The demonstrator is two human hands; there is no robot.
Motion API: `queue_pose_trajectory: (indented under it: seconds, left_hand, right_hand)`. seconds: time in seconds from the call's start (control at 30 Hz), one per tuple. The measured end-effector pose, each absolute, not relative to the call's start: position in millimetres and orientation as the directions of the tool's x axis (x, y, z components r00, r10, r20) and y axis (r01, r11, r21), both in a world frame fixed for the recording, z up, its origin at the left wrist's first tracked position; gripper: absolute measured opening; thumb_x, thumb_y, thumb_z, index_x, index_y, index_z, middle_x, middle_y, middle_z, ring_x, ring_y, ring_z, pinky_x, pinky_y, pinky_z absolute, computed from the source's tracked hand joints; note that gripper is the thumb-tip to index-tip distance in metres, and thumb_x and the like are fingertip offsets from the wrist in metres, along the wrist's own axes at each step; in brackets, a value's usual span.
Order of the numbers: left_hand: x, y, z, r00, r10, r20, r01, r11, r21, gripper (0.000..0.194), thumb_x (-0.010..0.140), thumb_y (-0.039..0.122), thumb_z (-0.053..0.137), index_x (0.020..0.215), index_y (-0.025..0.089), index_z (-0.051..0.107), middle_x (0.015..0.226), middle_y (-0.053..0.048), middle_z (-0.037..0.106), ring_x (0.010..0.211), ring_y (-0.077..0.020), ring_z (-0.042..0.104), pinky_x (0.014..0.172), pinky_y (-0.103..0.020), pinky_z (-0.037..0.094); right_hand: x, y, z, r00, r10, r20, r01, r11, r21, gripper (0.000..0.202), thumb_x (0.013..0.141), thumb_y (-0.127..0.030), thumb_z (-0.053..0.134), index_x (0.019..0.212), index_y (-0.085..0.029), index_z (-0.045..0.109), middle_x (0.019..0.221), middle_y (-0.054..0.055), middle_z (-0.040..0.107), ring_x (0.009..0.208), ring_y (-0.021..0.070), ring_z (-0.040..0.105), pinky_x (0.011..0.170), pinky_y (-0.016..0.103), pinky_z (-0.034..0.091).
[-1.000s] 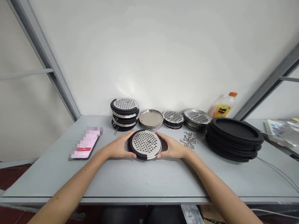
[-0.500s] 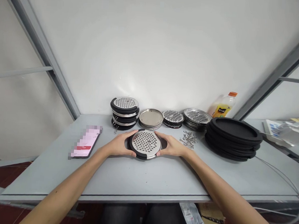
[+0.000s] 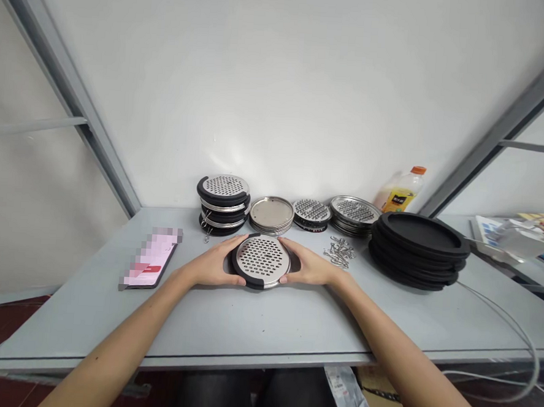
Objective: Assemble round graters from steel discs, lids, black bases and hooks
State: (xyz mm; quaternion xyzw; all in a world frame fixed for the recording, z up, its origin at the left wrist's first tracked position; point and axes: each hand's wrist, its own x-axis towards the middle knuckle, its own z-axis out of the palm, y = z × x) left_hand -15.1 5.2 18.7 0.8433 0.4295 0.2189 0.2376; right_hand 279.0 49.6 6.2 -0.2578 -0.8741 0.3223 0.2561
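A round metal disc with slots and a black rim on its left part (image 3: pixel 263 257) lies on the grey table, between my two hands. My left hand (image 3: pixel 215 263) grips its left edge, thumb at the front and fingers behind. On the right edge, my right hand (image 3: pixel 307 264) holds it the same way. Behind are a stack of black-rimmed discs (image 3: pixel 224 188), a stack of plain metal plates (image 3: pixel 272 212), small grater discs (image 3: pixel 312 211) and larger grater discs (image 3: pixel 355 210).
Small metal clips (image 3: pixel 339 252) lie right of my right hand. Thick black rings (image 3: pixel 421 234) are stacked farther right, with a juice bottle (image 3: pixel 402 192) behind. A phone (image 3: pixel 152 262) lies at the left. The wall (image 3: pixel 269 93) bounds the table's back.
The whole view has shifted slightly, with the things appearing a little farther left. Both hands keep their hold on the disc.
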Motion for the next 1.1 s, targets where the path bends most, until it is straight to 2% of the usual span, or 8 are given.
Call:
queue_pose_trajectory:
  seconds: [0.1, 0.17, 0.27, 0.47, 0.7, 0.87, 1.1]
  left_hand:
    - [-18, 3, 18, 0.521, 0.845, 0.123, 0.709, -0.509, 0.488, 0.107, 0.068, 0.062, 0.072, 0.152, 0.024, 0.019, 0.159, -0.01, 0.012, 0.145, -0.0357, 0.015, 0.116, -0.05, 0.022]
    - [-18, 1, 18, 0.529, 0.839, 0.128, 0.723, -0.525, 0.449, 0.107, 0.067, 0.064, 0.072, 0.152, 0.026, 0.019, 0.16, -0.01, 0.008, 0.145, -0.0371, 0.012, 0.116, -0.052, 0.02]
    - [-14, -1, 16, 0.561, 0.818, 0.129, 0.712, -0.556, 0.428, 0.109, 0.064, 0.065, 0.073, 0.151, 0.027, 0.021, 0.16, -0.009, 0.011, 0.145, -0.0369, 0.011, 0.117, -0.051, 0.018]
    - [-9, -2, 9, 0.562, 0.818, 0.126, 0.696, -0.55, 0.462, 0.104, 0.067, 0.063, 0.072, 0.151, 0.028, 0.022, 0.16, -0.008, 0.008, 0.145, -0.0349, 0.012, 0.117, -0.05, 0.019]
    - [-10, -2, 12, 0.554, 0.823, 0.123, 0.708, -0.543, 0.452, 0.105, 0.065, 0.064, 0.073, 0.15, 0.027, 0.025, 0.16, -0.009, 0.01, 0.145, -0.0359, 0.015, 0.116, -0.051, 0.021]
    - [-7, -3, 14, 0.555, 0.819, 0.149, 0.694, -0.554, 0.46, 0.103, 0.063, 0.062, 0.076, 0.148, 0.027, 0.031, 0.159, -0.011, 0.014, 0.144, -0.0379, 0.016, 0.115, -0.053, 0.022]
    - [-7, -3, 12, 0.589, 0.795, 0.149, 0.681, -0.587, 0.437, 0.097, 0.068, 0.061, 0.073, 0.149, 0.027, 0.03, 0.159, -0.009, 0.014, 0.145, -0.0343, 0.012, 0.117, -0.052, 0.019]
  right_hand:
    - [282, 50, 6, -0.725, 0.629, 0.279, 0.333, 0.675, -0.659, 0.105, 0.063, -0.052, 0.079, 0.148, -0.017, 0.03, 0.15, 0.016, 0.037, 0.136, 0.0359, 0.037, 0.114, 0.05, 0.029]
    - [284, 50, 4, -0.71, 0.65, 0.273, 0.376, 0.677, -0.633, 0.109, 0.062, -0.054, 0.079, 0.149, -0.016, 0.027, 0.153, 0.017, 0.03, 0.139, 0.037, 0.031, 0.115, 0.052, 0.025]
    - [283, 49, 0, -0.716, 0.649, 0.257, 0.406, 0.687, -0.603, 0.11, 0.062, -0.056, 0.078, 0.149, -0.016, 0.027, 0.155, 0.018, 0.023, 0.142, 0.036, 0.024, 0.116, 0.054, 0.02]
    - [279, 46, -4, -0.745, 0.613, 0.264, 0.361, 0.703, -0.613, 0.1, 0.068, -0.055, 0.075, 0.149, -0.018, 0.029, 0.157, 0.015, 0.019, 0.142, 0.0334, 0.024, 0.117, 0.05, 0.02]
    - [280, 47, -3, -0.746, 0.611, 0.265, 0.385, 0.72, -0.577, 0.102, 0.068, -0.056, 0.074, 0.149, -0.017, 0.028, 0.156, 0.016, 0.019, 0.142, 0.0335, 0.024, 0.116, 0.051, 0.021]
    - [277, 44, -1, -0.751, 0.59, 0.296, 0.372, 0.749, -0.548, 0.096, 0.069, -0.056, 0.073, 0.148, -0.017, 0.033, 0.156, 0.016, 0.021, 0.143, 0.0338, 0.023, 0.117, 0.051, 0.021]
    - [276, 43, 1, -0.758, 0.579, 0.3, 0.357, 0.754, -0.551, 0.094, 0.069, -0.057, 0.073, 0.146, -0.017, 0.035, 0.155, 0.016, 0.025, 0.142, 0.0339, 0.024, 0.116, 0.052, 0.022]
